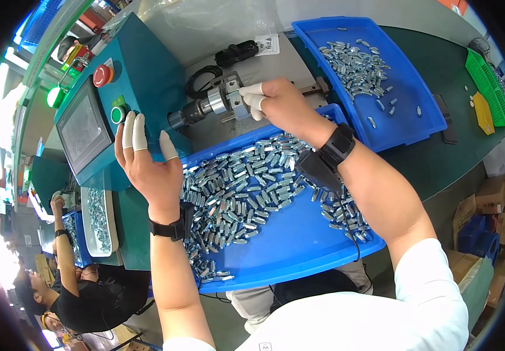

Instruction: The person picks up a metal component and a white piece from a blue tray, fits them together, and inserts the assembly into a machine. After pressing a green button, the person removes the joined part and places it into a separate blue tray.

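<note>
My left hand point(150, 175), with white finger cots on several fingers, lies spread over the front of a teal machine point(150, 64). Its fingertips are beside the green push button point(117, 115); whether they touch it I cannot tell. My right hand point(280, 104), also with finger cots, is closed at a metal clamping fixture point(236, 98), which faces the machine's spindle point(189, 113). Whatever its fingers pinch is hidden. Below both hands, a large blue tray point(264, 254) holds many small shiny metal parts point(246, 187).
A second blue tray point(404, 120) with metal parts stands at the far right. Beyond it are a green basket point(492, 88) and a yellow packet point(483, 114). A red stop knob point(103, 75) and a screen point(83, 130) sit on the machine. A co-worker point(97, 301) is at left.
</note>
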`<state>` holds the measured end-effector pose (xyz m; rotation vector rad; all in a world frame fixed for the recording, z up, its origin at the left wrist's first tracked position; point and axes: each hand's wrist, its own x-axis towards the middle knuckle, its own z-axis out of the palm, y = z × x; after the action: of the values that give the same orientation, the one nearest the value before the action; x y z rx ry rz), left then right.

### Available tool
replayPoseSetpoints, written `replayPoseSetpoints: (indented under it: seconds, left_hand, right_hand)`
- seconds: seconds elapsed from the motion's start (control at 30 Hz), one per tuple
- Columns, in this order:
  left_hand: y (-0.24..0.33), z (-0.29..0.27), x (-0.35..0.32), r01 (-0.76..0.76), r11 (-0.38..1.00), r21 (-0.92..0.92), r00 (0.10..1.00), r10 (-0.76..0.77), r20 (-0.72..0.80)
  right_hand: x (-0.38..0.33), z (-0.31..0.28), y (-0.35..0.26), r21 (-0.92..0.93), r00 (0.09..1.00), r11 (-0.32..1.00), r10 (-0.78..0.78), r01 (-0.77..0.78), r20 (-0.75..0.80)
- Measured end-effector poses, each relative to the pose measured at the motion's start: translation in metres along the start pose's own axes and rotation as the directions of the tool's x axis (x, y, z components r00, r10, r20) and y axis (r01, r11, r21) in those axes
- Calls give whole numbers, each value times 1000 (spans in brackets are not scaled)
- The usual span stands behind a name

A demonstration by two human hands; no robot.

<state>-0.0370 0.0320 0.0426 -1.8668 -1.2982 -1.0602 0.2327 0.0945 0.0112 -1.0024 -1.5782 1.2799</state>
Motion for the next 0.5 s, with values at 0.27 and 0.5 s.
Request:
replayPoseSetpoints:
  seconds: [0.27, 0.5]
  left_hand:
    - [1, 0, 0, 2, 1000, 7, 1000, -2, 2]
    - [2, 0, 0, 7, 1000, 0, 1000, -7, 0]
  right_hand:
    - [0, 1, -2, 127, 998, 990, 54, -56, 23]
    - [0, 1, 1, 147, 997, 987, 62, -67, 33]
